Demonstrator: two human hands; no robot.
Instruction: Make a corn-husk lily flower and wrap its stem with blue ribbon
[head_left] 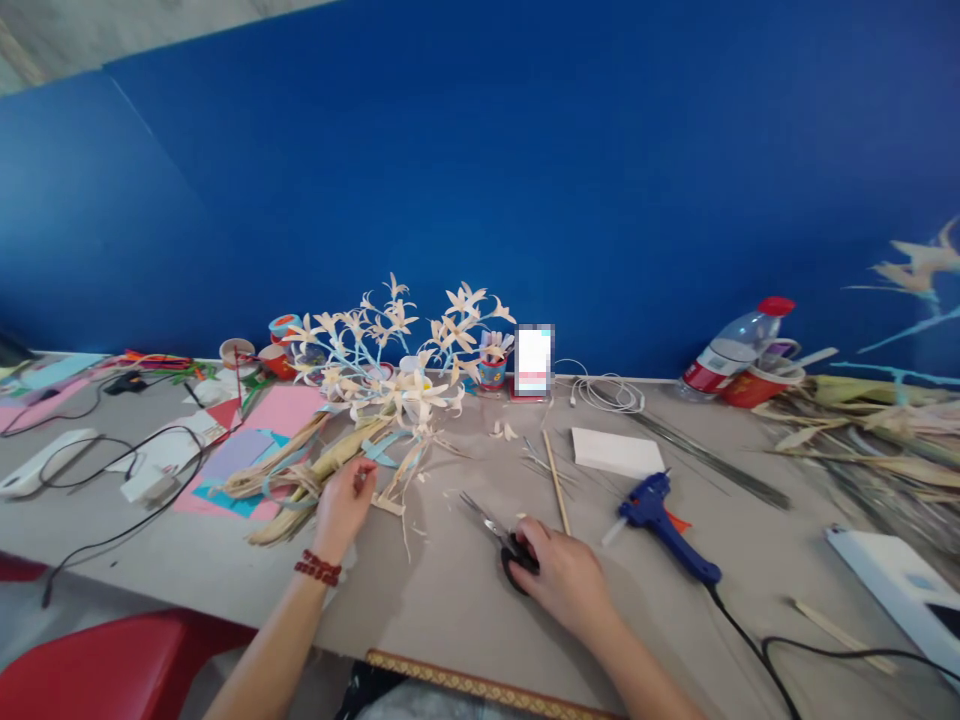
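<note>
At the lower centre of the frame, the right hand [566, 575] has its fingers around the black handles of the scissors [495, 530], whose blades point toward the upper left and sit slightly parted. Left of centre, the left hand [346, 508], with a dark red beaded bracelet [318, 567] at its wrist, lies against the bundle of dried husks [296, 485]; its fingers are curled, and whether they pinch anything I cannot tell. Just above it, in the middle of the frame, pale flowers [420, 395] on light blue stems spread in front of the blue wall [525, 170]. Right of the scissors, a thin wooden stick [556, 482] lies on the table [450, 610], and farther right is a blue glue gun [667, 525], its cord running to the lower right. Between stick and glue gun, slightly higher, lies a white block [616, 453]. At the upper right edge of the table, a red-capped bottle [731, 350] leans beside a red cup [761, 382].
</note>
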